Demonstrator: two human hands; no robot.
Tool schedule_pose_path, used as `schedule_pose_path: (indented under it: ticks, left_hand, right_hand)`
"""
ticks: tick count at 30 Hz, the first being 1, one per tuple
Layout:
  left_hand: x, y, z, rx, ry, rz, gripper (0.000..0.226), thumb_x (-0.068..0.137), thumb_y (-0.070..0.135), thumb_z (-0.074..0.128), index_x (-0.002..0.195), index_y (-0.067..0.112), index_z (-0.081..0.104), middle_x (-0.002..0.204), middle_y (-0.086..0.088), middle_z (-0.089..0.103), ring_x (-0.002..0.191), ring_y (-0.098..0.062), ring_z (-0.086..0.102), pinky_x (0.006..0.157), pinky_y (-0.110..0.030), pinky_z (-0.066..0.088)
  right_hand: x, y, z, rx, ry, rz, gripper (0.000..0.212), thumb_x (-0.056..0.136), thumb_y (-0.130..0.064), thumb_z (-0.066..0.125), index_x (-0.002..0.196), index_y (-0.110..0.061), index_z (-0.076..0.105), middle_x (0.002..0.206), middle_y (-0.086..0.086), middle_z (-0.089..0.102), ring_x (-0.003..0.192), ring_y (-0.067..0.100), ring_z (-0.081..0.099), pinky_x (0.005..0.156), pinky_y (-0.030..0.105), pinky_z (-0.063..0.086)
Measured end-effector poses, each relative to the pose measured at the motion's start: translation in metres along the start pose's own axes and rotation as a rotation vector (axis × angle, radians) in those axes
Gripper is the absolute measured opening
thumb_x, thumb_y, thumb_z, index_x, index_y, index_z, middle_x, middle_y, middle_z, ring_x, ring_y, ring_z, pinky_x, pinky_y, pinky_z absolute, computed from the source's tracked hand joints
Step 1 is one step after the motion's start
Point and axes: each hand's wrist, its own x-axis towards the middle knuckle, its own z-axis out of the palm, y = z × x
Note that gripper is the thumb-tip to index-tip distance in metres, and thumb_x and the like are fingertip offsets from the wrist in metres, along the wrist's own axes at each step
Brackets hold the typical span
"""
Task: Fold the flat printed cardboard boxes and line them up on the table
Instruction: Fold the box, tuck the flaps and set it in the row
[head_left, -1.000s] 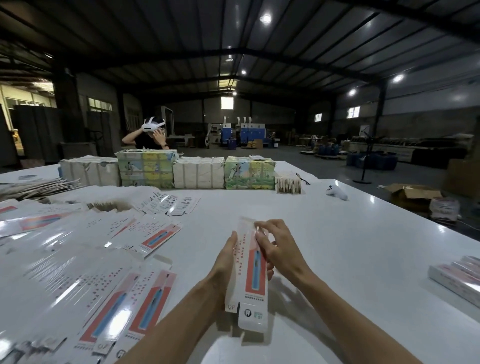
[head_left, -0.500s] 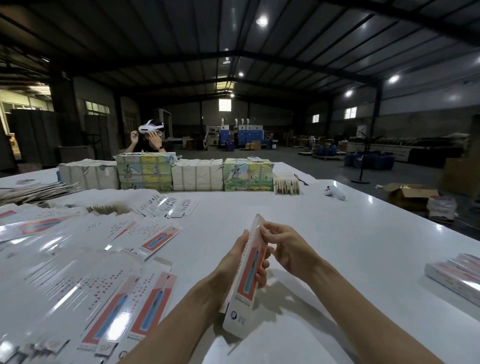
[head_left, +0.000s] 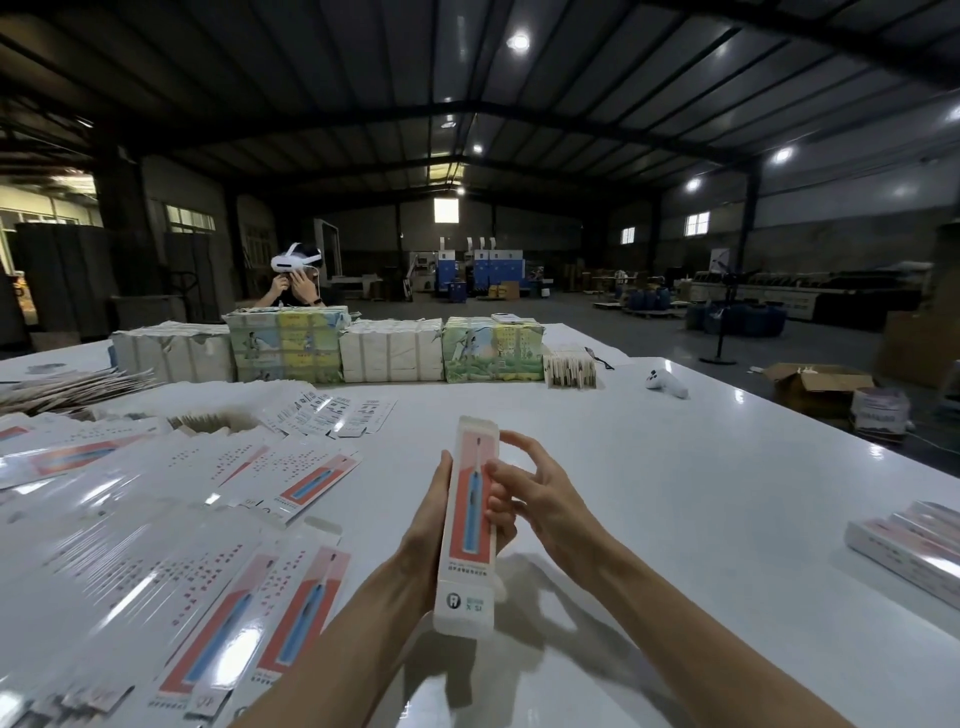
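Flat blanks (head_left: 218, 571) fan across the worktop (head_left: 675, 493), well left of the fingers. Left hand (head_left: 423, 530) grasps the squared-up box (head_left: 470, 519), held upright above the worktop between both hands. Right hand (head_left: 545, 504) is loose, fingers spread, only brushing the box's right side. Risk: a one-handed squeeze collapses the tube flat. Cannot tell if the end flaps are tucked; untucked, they could spring open. Finished boxes (head_left: 904, 545) lie well right; a careless set-down spoils the line.

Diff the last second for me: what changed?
The box went from flat blank to squared-up tube, top now looking closed. The left hand grips its left edge; the right hand eased off the top, fingers beside it. The flat blanks and folded boxes stayed put.
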Motion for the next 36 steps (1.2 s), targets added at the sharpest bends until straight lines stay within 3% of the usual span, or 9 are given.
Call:
schedule_pose_path:
  ticks: [3,9,12,15,20,24,27,31,36]
  left_hand:
    - [-0.006,-0.003,0.000,0.174,0.040,0.012,0.068,0.099,0.073,0.040,0.117,0.012,0.065,0.085,-0.016,0.067,0.066,-0.025,0.069,0.061,-0.036,0.061]
    - [-0.011,-0.016,0.014,0.610,0.349,0.285,0.059,0.102,0.068,0.031,0.140,0.025,0.046,0.114,-0.022,0.073,0.092,-0.039,0.078,0.085,-0.053,0.064]
    - [-0.013,-0.016,0.012,0.842,0.357,0.551,0.038,0.108,0.053,0.033,0.145,0.053,0.025,0.133,-0.005,0.061,0.097,-0.027,0.075,0.077,-0.040,0.066]
    - [-0.012,-0.013,0.013,0.914,0.290,0.679,0.037,0.109,0.046,0.038,0.138,0.066,0.028,0.136,0.007,0.053,0.095,-0.013,0.071,0.058,-0.021,0.060]
    - [-0.016,-0.006,0.020,0.945,0.193,0.523,0.054,0.093,0.069,0.057,0.133,0.075,0.022,0.145,0.011,0.047,0.106,-0.015,0.068,0.060,-0.022,0.061]
    - [-0.012,-0.013,0.017,1.105,0.138,0.506,0.110,0.068,0.054,0.085,0.138,0.073,0.002,0.153,0.009,0.033,0.132,-0.025,0.056,0.082,-0.021,0.060]
    - [-0.010,-0.015,0.016,0.998,0.142,0.458,0.128,0.064,0.042,0.093,0.152,0.063,0.003,0.157,0.001,0.035,0.130,-0.032,0.058,0.094,-0.042,0.062]
    - [-0.009,-0.013,0.020,0.911,0.193,0.405,0.123,0.065,0.021,0.094,0.150,0.059,0.014,0.147,-0.008,0.043,0.120,-0.038,0.064,0.090,-0.055,0.062]
    - [-0.009,-0.012,0.014,0.943,0.188,0.371,0.109,0.077,0.004,0.090,0.144,0.056,0.021,0.132,-0.010,0.052,0.094,-0.034,0.077,0.075,-0.046,0.066]
  right_hand:
    - [-0.002,0.000,-0.003,-0.050,0.033,-0.025,0.054,0.094,-0.045,0.073,0.141,-0.042,0.045,0.108,-0.002,0.079,0.101,0.024,0.077,0.082,0.029,0.063]
    - [-0.002,0.000,-0.013,-0.043,0.034,-0.012,0.052,0.095,-0.042,0.072,0.142,-0.035,0.051,0.115,0.001,0.078,0.105,0.029,0.076,0.092,0.046,0.063]
    - [0.000,0.001,-0.016,-0.062,0.043,-0.022,0.049,0.095,-0.042,0.071,0.140,-0.036,0.053,0.117,-0.004,0.078,0.108,0.026,0.076,0.091,0.042,0.063]
    - [0.001,0.001,-0.018,-0.030,0.061,-0.020,0.045,0.095,-0.041,0.072,0.137,-0.034,0.057,0.115,0.000,0.079,0.106,0.028,0.076,0.083,0.036,0.064]
    - [0.001,-0.001,-0.024,0.041,0.069,-0.001,0.049,0.092,-0.039,0.075,0.137,-0.030,0.058,0.117,0.005,0.078,0.107,0.031,0.076,0.084,0.039,0.063]
    - [0.000,-0.002,-0.024,0.043,0.055,0.026,0.050,0.092,-0.037,0.075,0.138,-0.035,0.058,0.116,0.003,0.078,0.106,0.032,0.076,0.080,0.043,0.065]
    - [0.000,-0.002,-0.024,0.016,0.033,0.028,0.050,0.094,-0.036,0.074,0.141,-0.037,0.056,0.117,0.002,0.078,0.106,0.032,0.076,0.083,0.046,0.065]
    - [-0.001,-0.004,-0.024,0.016,0.013,0.035,0.051,0.093,-0.036,0.077,0.139,-0.036,0.057,0.116,0.002,0.078,0.104,0.034,0.077,0.081,0.043,0.065]
    - [0.001,-0.001,-0.025,0.027,-0.046,0.074,0.050,0.091,-0.032,0.081,0.133,-0.028,0.055,0.112,0.011,0.077,0.101,0.039,0.076,0.081,0.041,0.064]
